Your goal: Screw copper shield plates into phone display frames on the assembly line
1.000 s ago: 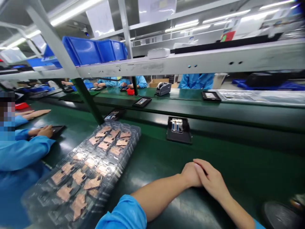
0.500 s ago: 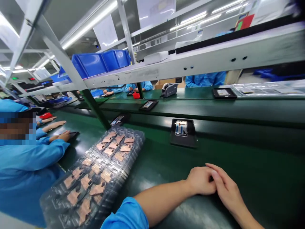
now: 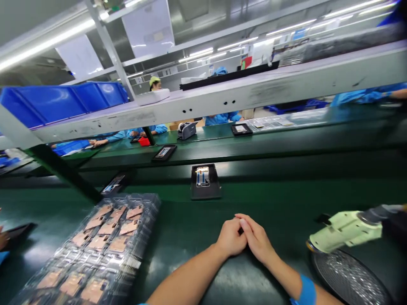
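My left hand (image 3: 229, 238) and my right hand (image 3: 258, 241) rest together on the green table (image 3: 286, 203), clasped, fingers curled into each other with nothing in them. The right hand's fingers lie over the left's. A black carrier tray (image 3: 205, 183) with a small shiny part in it lies on the belt just beyond my hands. To the left stands a stack of clear blister trays (image 3: 108, 237) with several copper-coloured parts.
A pale green hand tool (image 3: 346, 231) hangs at the right above a round black mesh pad (image 3: 349, 275). More black trays (image 3: 163, 152) ride the raised belt. Blue bins (image 3: 57, 101) sit on the shelf overhead. Co-workers in blue sit across the line; a grey tape dispenser (image 3: 186, 130) stands there.
The view has swung right, so the blister trays and the co-worker at left slid out toward the edge. The green tool and mesh pad came into view. My hands stay together.
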Tool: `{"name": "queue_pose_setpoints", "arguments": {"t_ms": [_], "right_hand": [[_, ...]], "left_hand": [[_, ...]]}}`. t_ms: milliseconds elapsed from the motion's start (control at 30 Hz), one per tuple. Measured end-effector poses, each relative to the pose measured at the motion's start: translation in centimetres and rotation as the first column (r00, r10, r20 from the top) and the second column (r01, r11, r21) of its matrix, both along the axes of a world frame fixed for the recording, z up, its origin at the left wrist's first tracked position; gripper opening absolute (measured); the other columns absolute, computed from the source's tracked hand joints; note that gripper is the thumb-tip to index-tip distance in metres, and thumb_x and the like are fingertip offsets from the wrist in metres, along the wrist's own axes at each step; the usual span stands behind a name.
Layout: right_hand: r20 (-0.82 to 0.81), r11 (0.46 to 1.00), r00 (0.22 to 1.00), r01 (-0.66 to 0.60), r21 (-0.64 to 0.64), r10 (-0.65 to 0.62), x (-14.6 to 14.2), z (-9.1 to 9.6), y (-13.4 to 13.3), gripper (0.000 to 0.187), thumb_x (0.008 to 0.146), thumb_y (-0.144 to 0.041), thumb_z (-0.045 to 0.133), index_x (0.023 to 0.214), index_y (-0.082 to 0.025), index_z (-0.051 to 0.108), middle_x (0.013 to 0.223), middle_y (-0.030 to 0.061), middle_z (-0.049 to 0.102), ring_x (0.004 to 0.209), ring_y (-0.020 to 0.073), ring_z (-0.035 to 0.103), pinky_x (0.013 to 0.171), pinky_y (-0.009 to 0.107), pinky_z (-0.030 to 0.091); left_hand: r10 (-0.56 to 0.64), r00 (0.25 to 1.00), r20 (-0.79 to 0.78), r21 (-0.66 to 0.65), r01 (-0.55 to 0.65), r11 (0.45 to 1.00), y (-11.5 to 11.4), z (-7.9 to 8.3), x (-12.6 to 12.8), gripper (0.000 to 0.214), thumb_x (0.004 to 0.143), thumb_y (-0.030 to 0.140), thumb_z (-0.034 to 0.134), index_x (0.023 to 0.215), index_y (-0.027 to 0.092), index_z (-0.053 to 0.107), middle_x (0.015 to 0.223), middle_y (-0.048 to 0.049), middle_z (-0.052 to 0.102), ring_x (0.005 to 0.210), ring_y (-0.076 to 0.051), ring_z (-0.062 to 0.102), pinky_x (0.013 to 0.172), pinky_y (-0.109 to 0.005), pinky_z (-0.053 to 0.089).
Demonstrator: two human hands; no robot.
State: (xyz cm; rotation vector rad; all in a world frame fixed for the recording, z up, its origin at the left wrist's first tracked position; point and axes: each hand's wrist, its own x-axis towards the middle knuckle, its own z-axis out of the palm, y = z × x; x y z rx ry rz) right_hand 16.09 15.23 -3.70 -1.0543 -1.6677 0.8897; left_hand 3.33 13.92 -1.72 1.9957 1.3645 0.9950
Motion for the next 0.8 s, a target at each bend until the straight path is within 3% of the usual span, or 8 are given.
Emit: {"name": "queue_pose_setpoints", "arguments": {"t_ms": [267, 800], "right_hand": [[-0.026, 0.998, 1.000, -0.011, 0.067, 0.013, -0.3, 1.8, -0.1, 0.043, 0.103, -0.047, 0.039, 0.112, -0.019, 0.070, 0.109, 0.0110, 0.074, 0.102, 0.0226, 0.070, 0.094, 0.037, 0.057], [-0.074, 0.997, 0.997, -0.032, 0.075, 0.037, -0.4, 1.6, -0.1, 0.040, 0.102, -0.046, 0.043, 0.112, -0.019, 0.070, 0.108, 0.0117, 0.073, 0.102, 0.0252, 0.070, 0.093, 0.040, 0.057]], "left_hand": [[-0.033, 0.991, 0.131, -0.054, 0.040, 0.998, 0.5, 0.4, -0.3, 0.023, 0.092, 0.025, 0.049, 0.081, 0.015, 0.067, 0.081, -0.0073, 0.071, 0.074, -0.018, 0.063, 0.070, -0.028, 0.047], [-0.005, 0.990, 0.141, -0.050, 0.012, 0.999, 0.2, 0.9, 0.0, 0.028, 0.093, 0.030, 0.049, 0.085, 0.015, 0.071, 0.083, -0.0071, 0.074, 0.076, -0.019, 0.067, 0.070, -0.027, 0.050]]}}
